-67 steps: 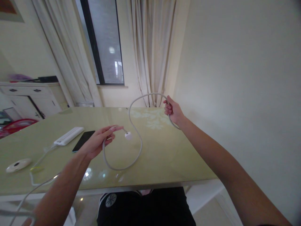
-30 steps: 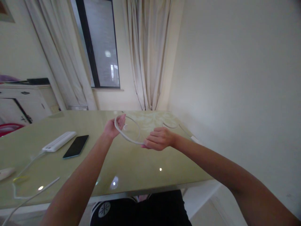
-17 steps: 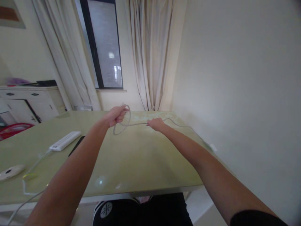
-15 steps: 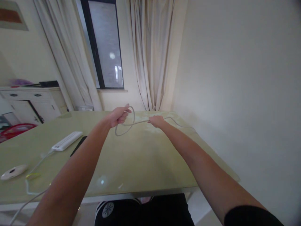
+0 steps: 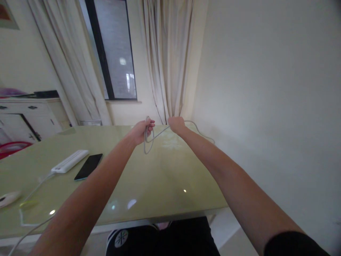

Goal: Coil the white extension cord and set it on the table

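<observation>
A thin pale grey cable (image 5: 149, 152) hangs in loops from my left hand (image 5: 142, 131), whose fingers are closed on it above the table. One length runs from the loops across to my right hand (image 5: 176, 124), which is closed around it. Beyond the right hand the cable arcs away and drops toward the table's right edge by the wall. The cable's ends are not visible.
On the table (image 5: 165, 181) at left are a white power strip (image 5: 70, 161) with a lead, a black phone (image 5: 89, 166) and a white oval device (image 5: 9, 199). Curtains (image 5: 170, 60) hang behind the table; a wall (image 5: 266, 89) stands to the right.
My left hand has moved right and the loops hang narrower beneath it. My right hand has risen, with the cable still in it. More of the phone shows beside my left forearm.
</observation>
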`<state>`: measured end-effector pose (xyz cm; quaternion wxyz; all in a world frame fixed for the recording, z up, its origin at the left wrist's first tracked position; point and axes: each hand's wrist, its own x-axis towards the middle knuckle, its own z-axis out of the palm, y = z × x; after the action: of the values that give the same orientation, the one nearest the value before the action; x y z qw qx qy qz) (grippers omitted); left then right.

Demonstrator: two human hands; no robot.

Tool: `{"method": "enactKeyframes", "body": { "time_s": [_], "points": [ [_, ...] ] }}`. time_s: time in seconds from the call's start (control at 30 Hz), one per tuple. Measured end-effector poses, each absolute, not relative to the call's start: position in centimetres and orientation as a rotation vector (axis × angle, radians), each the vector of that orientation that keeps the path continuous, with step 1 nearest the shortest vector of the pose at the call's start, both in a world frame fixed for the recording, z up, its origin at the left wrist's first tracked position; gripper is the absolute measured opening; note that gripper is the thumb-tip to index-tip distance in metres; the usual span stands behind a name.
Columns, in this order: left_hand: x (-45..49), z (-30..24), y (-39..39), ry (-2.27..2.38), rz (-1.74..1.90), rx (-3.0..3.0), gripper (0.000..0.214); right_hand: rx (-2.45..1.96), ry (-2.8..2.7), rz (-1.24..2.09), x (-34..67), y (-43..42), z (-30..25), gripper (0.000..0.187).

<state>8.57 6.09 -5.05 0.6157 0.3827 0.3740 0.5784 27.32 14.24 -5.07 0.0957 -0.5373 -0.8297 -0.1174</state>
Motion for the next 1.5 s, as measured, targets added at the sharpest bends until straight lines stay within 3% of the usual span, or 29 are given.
{"method": "enactKeyframes", "body": {
  "time_s": [0.27,0.5,0.73,0.87,1.0,1.13,1.33,1.5],
  "points": [
    [9.2,-4.2,7.0,0.826,1.427,0.908,0.016,-1.347,-2.497,-0.586,23.8,12.1,-6.4,0.027],
    [5.7,-0.6,5.6,0.672,1.508,0.830,0.025,-1.284,-2.669,0.035,20.5,11.1,-9.7,0.026],
    [-0.6,3.5,1.5,0.578,1.691,0.862,0.035,-1.142,-2.625,0.324,23.3,11.2,-15.9,0.034],
    [-5.2,3.8,0.4,0.635,1.737,0.919,0.033,-1.325,-2.614,0.369,28.4,12.3,-18.0,0.041],
    [-9.0,3.3,0.6,0.734,1.686,0.944,0.033,-1.813,-2.422,0.381,36.1,14.0,-17.5,0.048],
    [-8.6,2.5,1.2,0.866,1.454,1.026,0.034,-2.041,-2.185,0.356,41.2,14.9,-15.9,0.042],
    [-1.9,1.0,2.3,0.920,1.102,1.117,0.029,-1.890,-1.979,0.649,38.5,14.5,-12.5,0.036],
    [3.0,-1.0,2.9,0.899,1.082,1.097,0.025,-1.580,-1.889,0.778,32.0,13.2,-9.4,0.023]
  ]
}}
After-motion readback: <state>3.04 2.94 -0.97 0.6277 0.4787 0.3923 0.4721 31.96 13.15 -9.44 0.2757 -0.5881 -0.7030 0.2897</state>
